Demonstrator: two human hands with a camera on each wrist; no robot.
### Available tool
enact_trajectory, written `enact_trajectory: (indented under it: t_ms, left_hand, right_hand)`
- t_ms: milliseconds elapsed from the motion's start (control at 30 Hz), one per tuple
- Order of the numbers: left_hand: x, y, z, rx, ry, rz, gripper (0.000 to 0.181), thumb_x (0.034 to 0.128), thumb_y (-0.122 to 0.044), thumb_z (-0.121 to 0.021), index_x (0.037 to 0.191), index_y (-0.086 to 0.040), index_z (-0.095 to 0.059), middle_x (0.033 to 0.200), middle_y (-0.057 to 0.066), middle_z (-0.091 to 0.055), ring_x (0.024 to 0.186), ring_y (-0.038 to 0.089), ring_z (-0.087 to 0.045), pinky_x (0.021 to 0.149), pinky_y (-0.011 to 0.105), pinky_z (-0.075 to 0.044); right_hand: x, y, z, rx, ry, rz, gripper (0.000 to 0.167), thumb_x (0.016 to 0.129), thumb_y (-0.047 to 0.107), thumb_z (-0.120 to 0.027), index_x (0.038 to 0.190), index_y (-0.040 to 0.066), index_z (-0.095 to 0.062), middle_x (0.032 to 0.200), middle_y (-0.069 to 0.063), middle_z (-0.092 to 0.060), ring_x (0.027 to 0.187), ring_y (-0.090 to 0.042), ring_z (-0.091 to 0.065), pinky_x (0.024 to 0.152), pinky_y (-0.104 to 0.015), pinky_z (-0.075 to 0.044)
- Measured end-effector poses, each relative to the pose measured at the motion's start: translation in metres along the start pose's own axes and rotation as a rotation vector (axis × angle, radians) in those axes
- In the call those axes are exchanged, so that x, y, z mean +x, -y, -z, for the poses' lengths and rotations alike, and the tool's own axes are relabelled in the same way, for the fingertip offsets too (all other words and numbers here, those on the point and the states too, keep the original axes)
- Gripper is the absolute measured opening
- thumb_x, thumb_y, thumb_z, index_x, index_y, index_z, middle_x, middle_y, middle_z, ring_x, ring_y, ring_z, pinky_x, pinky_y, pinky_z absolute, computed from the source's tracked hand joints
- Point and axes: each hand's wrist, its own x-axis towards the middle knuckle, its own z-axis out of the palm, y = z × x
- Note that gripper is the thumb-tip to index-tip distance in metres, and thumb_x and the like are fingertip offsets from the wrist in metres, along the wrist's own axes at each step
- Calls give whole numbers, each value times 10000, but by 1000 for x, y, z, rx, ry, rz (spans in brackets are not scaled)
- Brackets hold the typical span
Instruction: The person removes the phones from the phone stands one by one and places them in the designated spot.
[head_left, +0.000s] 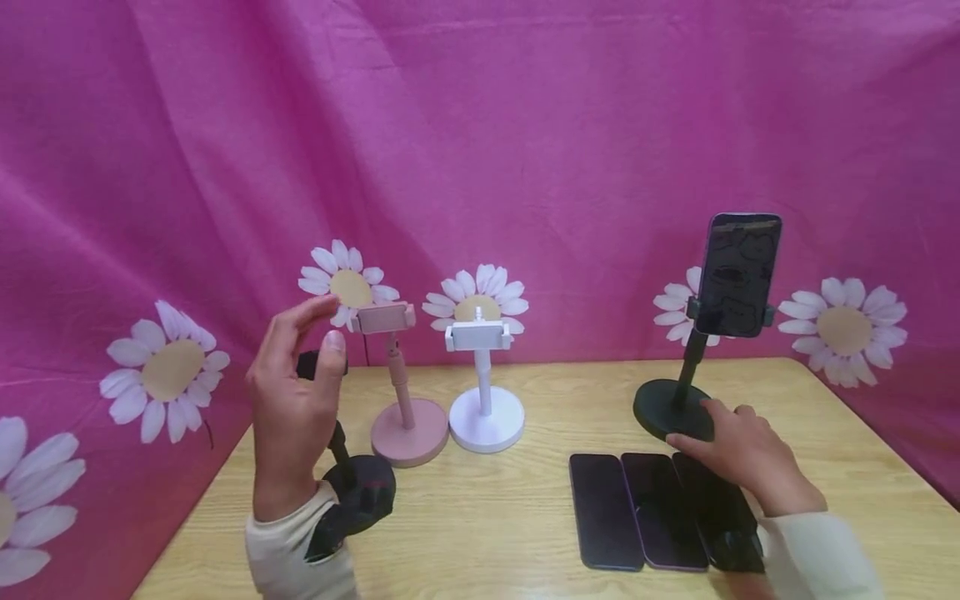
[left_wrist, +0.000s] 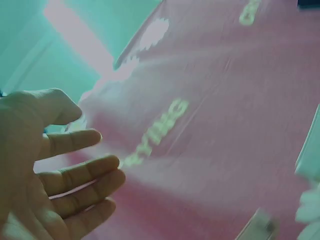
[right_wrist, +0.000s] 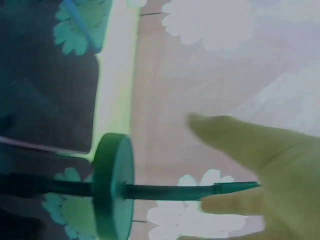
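My left hand (head_left: 292,400) is raised at the left, its fingers gently bent and spread with nothing in them. Behind it stands a black phone stand (head_left: 375,492), partly hidden by the hand and wrist. My right hand (head_left: 750,458) hovers by the round base of another black phone stand (head_left: 671,404); whether it touches the base is unclear. Thumb and fingers lie apart in the right wrist view. An upright phone (head_left: 742,275) sits in that stand's clamp. Three dark phones lie side by side in front: one (head_left: 606,512), a second (head_left: 663,508) and a third (head_left: 716,508), partly under the right wrist.
A pink phone stand (head_left: 408,433) and a white phone stand (head_left: 487,421) stand side by side with bare clamps at the middle left. All rest on a light wooden table (head_left: 517,517). Behind it hangs a magenta cloth (head_left: 570,167) with white daisies.
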Motion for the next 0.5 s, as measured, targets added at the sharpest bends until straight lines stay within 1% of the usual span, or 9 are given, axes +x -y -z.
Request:
enact_trajectory:
  t_ms: [100,167,200,267,367,500]
  left_hand:
    - [0,-11,-15,-62,69,-81,348,916,-59,-574,1258,-104,-617,1225,-3,-623,1168,171,-568,1050,338,-397]
    - [-1,-17,-25,-96,120,-121,341,914,-59,-571,1251,-90,-616,1223,5,-623,1156,178,-575,1033,357,-418]
    - [-2,-20,-31,-113,139,-138,334,913,-65,-571,1243,-86,-621,1215,9,-627,1142,181,-582,1014,348,-432]
    - [-4,-25,-43,-160,191,-158,328,912,-53,-571,1236,-65,-615,1210,28,-625,1133,184,-591,994,338,-452]
    - [-10,-31,-62,-222,258,-181,304,922,-51,-556,1220,-47,-616,1181,57,-634,1117,194,-607,971,342,-471]
    - [-19,-37,-94,-311,355,-176,288,956,-90,-523,1230,-65,-609,1170,50,-644,1107,185,-608,952,347,-479]
  right_hand:
    - [-1,5,9,88,-129,30,991,812,640,-628,1393,-109,-342,1148,-399,-457,976,-506,-484,719,-640,-488]
    - [-3,7,15,159,-196,41,973,832,623,-619,1418,-92,-316,1202,-396,-441,1027,-519,-474,738,-641,-480]
    - [-3,8,19,188,-229,43,965,842,616,-614,1425,-89,-307,1223,-398,-438,1055,-529,-476,750,-645,-474]
    - [-5,9,25,254,-283,38,958,856,597,-611,1447,-77,-273,1271,-393,-434,1110,-538,-469,786,-656,-455]
    - [-8,9,34,357,-336,8,961,872,572,-604,1494,-34,-192,1350,-386,-395,1192,-546,-433,840,-678,-429]
    - [-12,8,42,494,-392,-21,972,880,548,-608,1532,36,-100,1439,-351,-326,1260,-533,-385,890,-668,-414]
